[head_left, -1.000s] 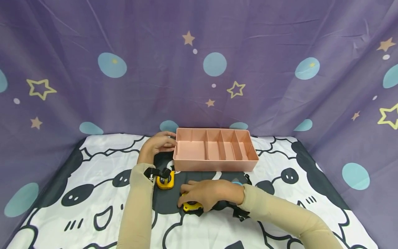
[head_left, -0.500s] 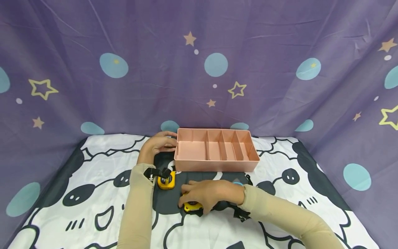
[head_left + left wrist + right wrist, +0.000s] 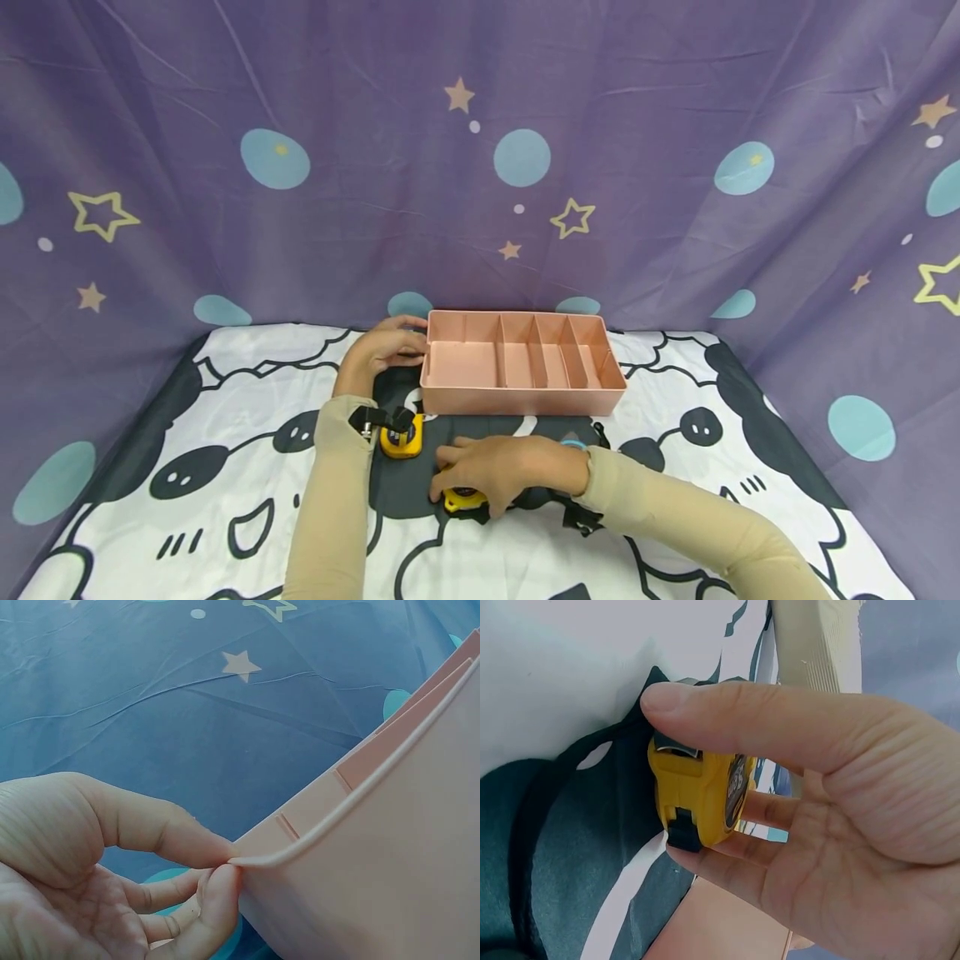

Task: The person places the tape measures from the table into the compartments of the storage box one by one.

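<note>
My left hand [image 3: 378, 354] is at the left end of a pink compartment box [image 3: 517, 402]. In the left wrist view its thumb and a finger pinch the box's rim [image 3: 292, 851] at a corner. My right hand [image 3: 498, 467] grips a yellow and black tape measure [image 3: 694, 780] in front of the box. The thumb lies along one side of it and the fingers curl under the other. From the head, most of this tape measure is hidden by the hand. A second yellow tape measure [image 3: 405, 452] lies beside the left wrist, partly covered by a black wrist mount.
Dividers [image 3: 536, 350] split the box into one wide and several narrow compartments, with nothing seen in them. A cartoon-print cloth [image 3: 247, 458] covers the table, and a purple curtain [image 3: 375, 167] hangs behind. Something blue and grey [image 3: 573, 442] shows at the right wrist.
</note>
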`<state>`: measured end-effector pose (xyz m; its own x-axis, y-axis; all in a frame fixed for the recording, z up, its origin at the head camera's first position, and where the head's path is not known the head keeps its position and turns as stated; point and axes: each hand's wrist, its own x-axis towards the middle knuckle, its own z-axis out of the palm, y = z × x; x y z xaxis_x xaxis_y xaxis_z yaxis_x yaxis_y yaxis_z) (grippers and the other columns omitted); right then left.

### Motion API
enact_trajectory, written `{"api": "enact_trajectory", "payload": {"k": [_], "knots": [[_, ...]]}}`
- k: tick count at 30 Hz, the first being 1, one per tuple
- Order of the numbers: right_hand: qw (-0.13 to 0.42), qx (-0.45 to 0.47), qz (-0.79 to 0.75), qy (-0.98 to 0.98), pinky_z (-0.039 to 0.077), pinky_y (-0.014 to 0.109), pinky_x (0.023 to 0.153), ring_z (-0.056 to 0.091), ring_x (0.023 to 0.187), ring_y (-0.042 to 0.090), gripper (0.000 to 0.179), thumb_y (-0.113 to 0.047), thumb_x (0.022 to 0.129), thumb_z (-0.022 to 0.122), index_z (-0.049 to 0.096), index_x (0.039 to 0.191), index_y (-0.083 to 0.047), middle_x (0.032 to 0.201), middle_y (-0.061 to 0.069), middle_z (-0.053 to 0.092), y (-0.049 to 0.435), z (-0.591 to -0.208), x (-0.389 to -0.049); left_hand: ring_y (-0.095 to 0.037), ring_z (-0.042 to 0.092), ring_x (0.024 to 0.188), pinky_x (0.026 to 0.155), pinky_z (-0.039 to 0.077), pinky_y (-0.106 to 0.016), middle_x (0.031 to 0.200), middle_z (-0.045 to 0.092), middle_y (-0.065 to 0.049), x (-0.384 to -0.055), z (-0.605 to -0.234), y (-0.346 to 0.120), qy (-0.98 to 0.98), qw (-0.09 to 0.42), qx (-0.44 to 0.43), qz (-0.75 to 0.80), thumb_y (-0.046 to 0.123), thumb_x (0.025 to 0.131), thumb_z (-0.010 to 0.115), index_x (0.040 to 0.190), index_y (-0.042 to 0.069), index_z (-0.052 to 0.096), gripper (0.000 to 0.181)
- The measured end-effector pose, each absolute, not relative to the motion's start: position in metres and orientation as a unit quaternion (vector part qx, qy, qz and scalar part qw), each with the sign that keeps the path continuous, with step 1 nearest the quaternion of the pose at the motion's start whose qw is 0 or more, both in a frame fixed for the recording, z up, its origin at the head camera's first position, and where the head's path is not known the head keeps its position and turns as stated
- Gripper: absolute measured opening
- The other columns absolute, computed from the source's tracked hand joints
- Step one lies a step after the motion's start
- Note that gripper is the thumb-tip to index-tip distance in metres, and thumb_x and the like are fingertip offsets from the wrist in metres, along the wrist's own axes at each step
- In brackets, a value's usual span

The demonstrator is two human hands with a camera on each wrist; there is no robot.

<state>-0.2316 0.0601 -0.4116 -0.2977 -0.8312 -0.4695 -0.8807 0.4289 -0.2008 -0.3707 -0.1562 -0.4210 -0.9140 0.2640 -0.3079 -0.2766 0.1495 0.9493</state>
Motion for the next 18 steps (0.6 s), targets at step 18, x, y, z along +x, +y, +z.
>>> {"api": "enact_trajectory", "payload": {"k": [18], "knots": [[0.235,-0.533,0.037,0.812,0.046,0.015,0.075,0.045,0.101,0.007,0.070,-0.017,0.075,0.092,0.061,0.136,-0.034,0.125,-0.006,0.052,0.0582,-0.4081,-0.2290,-0.028,0.067,0.113,0.077,0.060,-0.021,0.146,0.049,-0.031,-0.3715,-0.4239,-0.1578,0.732,0.215,0.001,0.646,-0.002,0.090,0.064,0.154,0.001,0.034,0.071]]}}
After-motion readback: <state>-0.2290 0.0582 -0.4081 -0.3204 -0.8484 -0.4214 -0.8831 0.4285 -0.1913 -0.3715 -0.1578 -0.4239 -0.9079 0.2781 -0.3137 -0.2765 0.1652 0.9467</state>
